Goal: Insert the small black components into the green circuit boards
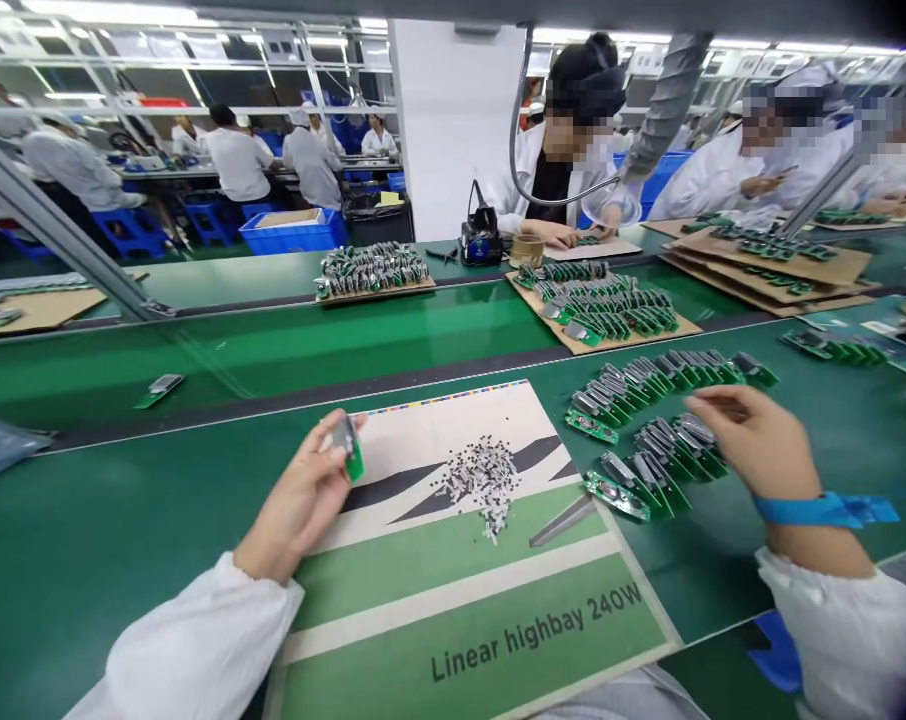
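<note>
My left hand (303,500) is closed on a small green circuit board (348,448), held upright over the left edge of a printed cardboard sheet (453,600). A heap of tiny grey metal parts (483,482) lies in the middle of that sheet. My right hand (753,440), with a blue wrist strap (820,510), reaches over rows of green circuit boards (655,440) laid on the green mat; its fingers are curled and touch the boards, and I cannot see anything gripped. Grey tweezers (565,520) lie at the sheet's right edge.
A single board (160,388) lies on the conveyor belt (273,350) to the left. Across the belt, cardboard trays (610,320) carry several more boards, and a soldering station (481,238) stands there. People in white coats work on the far side and behind.
</note>
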The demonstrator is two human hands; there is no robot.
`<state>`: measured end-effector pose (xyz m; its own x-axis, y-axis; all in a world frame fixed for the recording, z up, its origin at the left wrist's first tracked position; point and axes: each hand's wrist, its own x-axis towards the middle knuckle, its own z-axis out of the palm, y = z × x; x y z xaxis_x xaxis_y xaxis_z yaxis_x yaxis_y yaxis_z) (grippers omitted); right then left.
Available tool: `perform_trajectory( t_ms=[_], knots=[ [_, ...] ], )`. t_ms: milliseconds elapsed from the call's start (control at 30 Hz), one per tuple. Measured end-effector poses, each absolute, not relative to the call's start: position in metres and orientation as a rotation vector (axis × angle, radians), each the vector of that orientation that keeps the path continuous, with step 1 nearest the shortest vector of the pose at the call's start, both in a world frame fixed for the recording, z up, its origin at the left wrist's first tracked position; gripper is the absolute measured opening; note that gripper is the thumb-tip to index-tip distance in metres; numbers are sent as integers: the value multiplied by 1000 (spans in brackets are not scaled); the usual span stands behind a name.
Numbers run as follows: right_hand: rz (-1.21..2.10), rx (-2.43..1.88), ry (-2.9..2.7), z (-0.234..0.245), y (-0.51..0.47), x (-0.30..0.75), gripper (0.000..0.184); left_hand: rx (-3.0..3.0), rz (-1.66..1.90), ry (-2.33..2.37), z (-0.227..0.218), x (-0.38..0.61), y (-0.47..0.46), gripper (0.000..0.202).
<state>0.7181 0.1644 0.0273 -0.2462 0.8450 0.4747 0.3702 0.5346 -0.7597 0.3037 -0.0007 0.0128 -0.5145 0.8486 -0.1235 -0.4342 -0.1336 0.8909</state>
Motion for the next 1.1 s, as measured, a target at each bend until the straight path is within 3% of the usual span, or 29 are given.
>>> perform_trajectory(
  t_ms=[67,167,400,1100],
  knots=[
    [631,-942,-2032,22,140,680,5,458,1607,1101,9,330,-17,40],
    [740,-615,-2516,12,109,621,13,454,1391,994,3,360,-31,43],
    [768,-399,-2836,-2,93,568,13,504,1271,1018,2,377,-36,40],
    [1339,-462,-2281,13,81,573,7,613,1198,955,-11,374,-37,48]
  ],
)
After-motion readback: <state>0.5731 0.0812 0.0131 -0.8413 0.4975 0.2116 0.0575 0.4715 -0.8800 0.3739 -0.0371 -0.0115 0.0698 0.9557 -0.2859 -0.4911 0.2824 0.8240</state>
